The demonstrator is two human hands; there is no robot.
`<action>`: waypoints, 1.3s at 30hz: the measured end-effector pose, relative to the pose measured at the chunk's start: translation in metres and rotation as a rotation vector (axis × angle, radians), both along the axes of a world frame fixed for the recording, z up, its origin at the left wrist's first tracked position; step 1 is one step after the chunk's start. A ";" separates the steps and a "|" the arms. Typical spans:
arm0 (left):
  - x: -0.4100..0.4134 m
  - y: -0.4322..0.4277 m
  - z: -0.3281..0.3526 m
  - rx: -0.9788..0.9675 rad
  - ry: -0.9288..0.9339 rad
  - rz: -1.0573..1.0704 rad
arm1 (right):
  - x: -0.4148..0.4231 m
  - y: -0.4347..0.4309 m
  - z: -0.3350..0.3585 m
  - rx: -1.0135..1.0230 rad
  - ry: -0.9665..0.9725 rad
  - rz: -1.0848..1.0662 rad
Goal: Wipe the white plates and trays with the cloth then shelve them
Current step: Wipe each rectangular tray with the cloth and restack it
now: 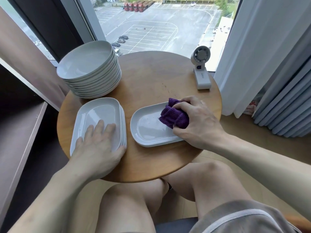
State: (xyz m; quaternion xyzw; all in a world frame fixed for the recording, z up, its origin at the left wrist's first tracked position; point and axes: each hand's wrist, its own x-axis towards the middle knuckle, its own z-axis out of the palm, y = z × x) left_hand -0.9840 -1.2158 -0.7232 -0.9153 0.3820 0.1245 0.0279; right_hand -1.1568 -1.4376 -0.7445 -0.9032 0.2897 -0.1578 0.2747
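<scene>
A single white tray (148, 128) lies on the round wooden table (151, 78), right of centre. My right hand (196, 121) grips a bunched purple cloth (173, 115) and presses it onto the right part of that tray. To the left sits a stack of several white trays (99, 113). My left hand (97, 145) rests flat on the top tray, fingers straight, thumb at the stack's near right corner. A tall stack of round white plates (90, 69) stands at the table's far left.
A small white desk fan (201, 71) stands at the table's far right edge. A dark shelf unit (20, 132) runs along the left. Curtains (277, 81) hang on the right, with a window behind the table. My knees are under the table's near edge.
</scene>
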 end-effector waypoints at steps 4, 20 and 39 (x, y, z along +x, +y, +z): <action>-0.004 -0.004 0.001 -0.005 -0.026 0.021 | 0.000 -0.001 -0.001 -0.013 -0.001 0.007; -0.034 -0.025 -0.017 -0.283 -0.127 -0.307 | 0.000 -0.002 0.000 -0.180 0.194 0.092; -0.039 -0.030 -0.015 -0.388 0.018 -0.113 | -0.005 0.018 0.017 -0.207 0.327 0.264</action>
